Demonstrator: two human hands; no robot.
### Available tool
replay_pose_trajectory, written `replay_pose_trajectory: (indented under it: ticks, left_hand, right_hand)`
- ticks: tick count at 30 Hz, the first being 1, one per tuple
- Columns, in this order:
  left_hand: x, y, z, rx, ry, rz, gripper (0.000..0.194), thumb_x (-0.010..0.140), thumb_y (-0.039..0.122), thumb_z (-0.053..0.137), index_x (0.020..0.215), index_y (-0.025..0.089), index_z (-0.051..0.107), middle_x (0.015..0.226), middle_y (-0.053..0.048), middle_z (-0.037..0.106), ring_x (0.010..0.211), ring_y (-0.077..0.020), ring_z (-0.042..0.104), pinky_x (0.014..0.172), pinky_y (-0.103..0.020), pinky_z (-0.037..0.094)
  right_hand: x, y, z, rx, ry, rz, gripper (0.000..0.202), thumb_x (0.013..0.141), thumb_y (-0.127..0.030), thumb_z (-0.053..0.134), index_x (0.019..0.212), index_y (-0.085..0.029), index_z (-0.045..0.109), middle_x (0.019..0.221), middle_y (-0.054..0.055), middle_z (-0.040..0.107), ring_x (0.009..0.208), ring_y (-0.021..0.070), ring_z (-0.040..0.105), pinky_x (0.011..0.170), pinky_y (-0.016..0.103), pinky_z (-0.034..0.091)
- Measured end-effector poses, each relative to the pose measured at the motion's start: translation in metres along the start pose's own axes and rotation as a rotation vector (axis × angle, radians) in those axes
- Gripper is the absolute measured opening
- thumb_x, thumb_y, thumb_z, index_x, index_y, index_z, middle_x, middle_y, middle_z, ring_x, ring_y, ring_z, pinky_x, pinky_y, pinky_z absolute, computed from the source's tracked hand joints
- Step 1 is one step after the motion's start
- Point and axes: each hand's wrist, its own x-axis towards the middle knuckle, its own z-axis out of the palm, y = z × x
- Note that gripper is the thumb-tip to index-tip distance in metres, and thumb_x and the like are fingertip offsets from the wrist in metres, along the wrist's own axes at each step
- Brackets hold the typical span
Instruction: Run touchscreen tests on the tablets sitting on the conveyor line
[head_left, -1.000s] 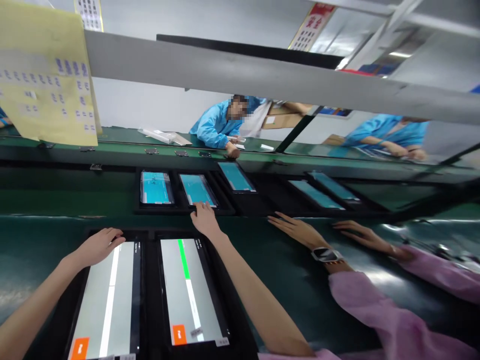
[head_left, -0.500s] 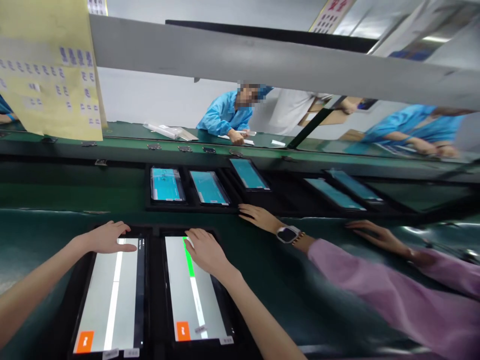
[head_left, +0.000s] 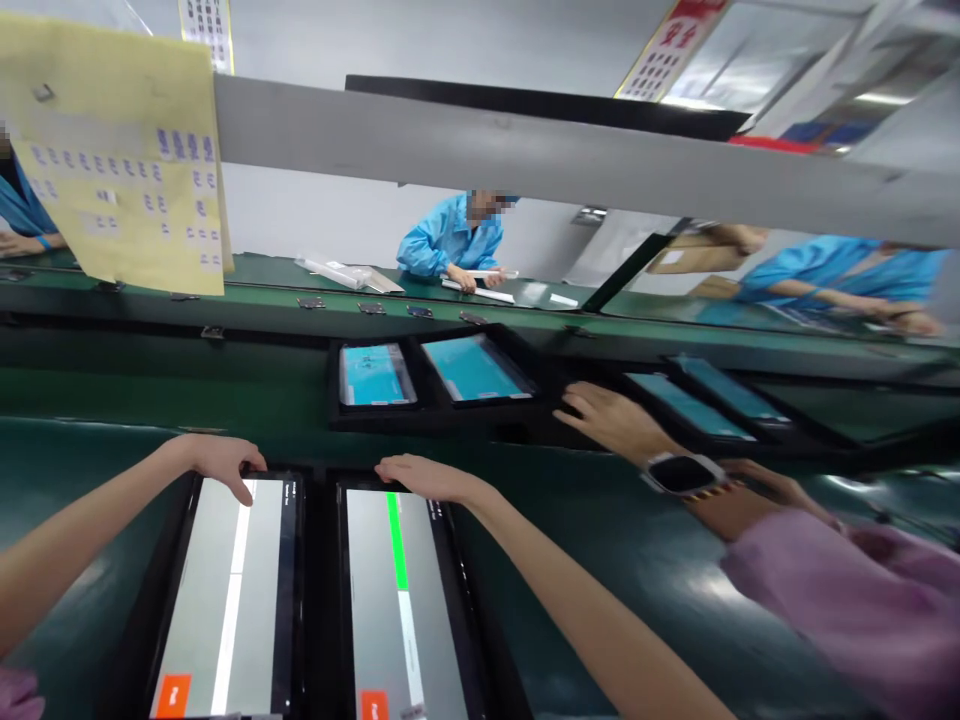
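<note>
Two lit tablets lie side by side in black trays before me. My left hand point(head_left: 225, 462) is at the far edge of the left tablet point(head_left: 251, 600), fingers bent over the rim and thumb on the screen. At the top edge of the right tablet point(head_left: 375, 590), my right hand point(head_left: 427, 476) has its fingers together and curled over the rim; its thumb is hidden. Grey screens carry a white strip and an orange square on each, plus a green bar on the right one. The near ends are cut off by the frame.
A co-worker's hand point(head_left: 611, 420) with a watch reaches from the right to a far tray point(head_left: 375, 415) of blue-screened tablets. More such tablets point(head_left: 690, 405) lie further right. A grey beam point(head_left: 480, 140) and yellow sheet point(head_left: 127, 170) hang above. People in blue work beyond.
My right hand has drawn back from the screen to the tablet's far edge; my left fingers have curled over its rim. The co-worker's hand and the far tablets shifted right. The view tilted up.
</note>
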Motion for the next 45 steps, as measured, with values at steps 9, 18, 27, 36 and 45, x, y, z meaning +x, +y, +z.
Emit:
replay_pose_trajectory:
  ticks: [9,18,27,36,45]
  left_hand:
    - [0.001,-0.001,-0.005,-0.320,-0.126,0.005,0.066,0.074,0.079,0.050,0.091,0.019,0.073,0.083,-0.006,0.064,0.065,-0.0159,0.050,0.057,-0.026,0.037]
    - [0.024,0.001,-0.004,-0.417,-0.301,-0.043,0.075,0.062,0.084,0.058,0.101,0.021,0.073,0.061,-0.005,0.055,0.045,-0.0115,0.032,0.041,-0.025,0.020]
    - [0.031,0.005,-0.026,-0.265,-0.166,0.089,0.053,0.068,0.066,0.065,0.089,0.018,0.074,0.067,-0.003,0.061,0.059,-0.0157,0.049,0.051,-0.024,0.036]
    - [0.003,0.002,-0.013,-0.175,0.821,-0.127,0.067,0.089,0.056,0.020,0.134,0.013,0.046,0.138,-0.015,0.048,0.128,-0.0308,0.042,0.109,-0.045,0.031]
    - [-0.056,-0.004,0.146,-0.168,0.928,-0.431,0.074,0.087,0.067,0.025,0.133,0.012,0.045,0.138,-0.015,0.049,0.135,-0.0325,0.035,0.111,-0.056,0.032]
  right_hand:
    - [-0.002,0.007,-0.008,0.206,-0.219,0.024,0.027,0.087,-0.041,0.054,0.091,-0.020,0.070,0.088,0.001,0.070,0.079,0.0176,0.063,0.069,0.027,0.049]
    - [0.031,0.016,-0.047,0.080,0.133,0.068,0.034,0.094,-0.042,0.043,0.095,-0.021,0.069,0.105,0.007,0.070,0.098,0.0255,0.065,0.088,0.038,0.049]
    - [-0.033,0.021,0.043,-0.007,0.489,0.191,0.081,0.087,-0.048,0.057,0.151,-0.022,0.015,0.159,0.014,0.012,0.146,0.0336,-0.002,0.115,0.060,0.017]
    - [-0.080,0.005,0.075,0.015,0.750,0.319,0.064,0.092,-0.056,0.044,0.144,-0.020,0.033,0.141,0.016,0.045,0.129,0.0321,0.047,0.097,0.048,0.049]
    - [-0.084,0.015,0.125,-0.035,0.754,0.403,0.056,0.088,-0.064,0.040,0.111,-0.018,0.064,0.106,0.020,0.066,0.101,0.0381,0.060,0.090,0.055,0.045]
